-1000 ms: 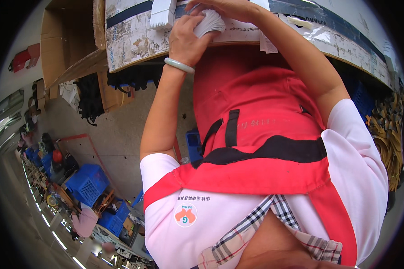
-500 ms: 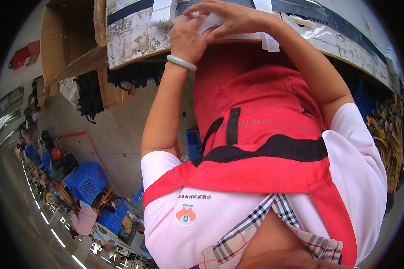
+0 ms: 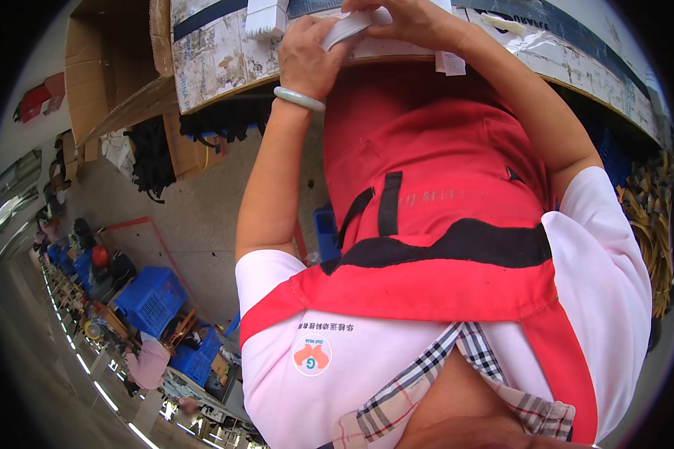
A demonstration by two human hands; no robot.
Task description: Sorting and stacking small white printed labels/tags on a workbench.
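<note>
Both my arms reach to the worn, taped table edge (image 3: 225,67) at the top of the view. My left hand (image 3: 305,58), with a pale green bangle (image 3: 299,98) on its wrist, grips a thin white curved piece (image 3: 350,30), perhaps a stack of white paper or labels. My right hand (image 3: 412,19) closes over the same piece from the right, its fingers bent on top. A small white box (image 3: 266,15) stands on the table just left of my left hand. My red apron (image 3: 442,187) fills the middle of the view.
An open cardboard box (image 3: 112,67) sits at the upper left beside the table. Black items (image 3: 153,157) hang or lie under the table. Blue crates (image 3: 153,299) stand on the floor at the left. Tan woven strips (image 3: 651,224) pile up at the right.
My left hand has slid slightly right and up along the table edge. The white piece has turned a little between my two hands.
</note>
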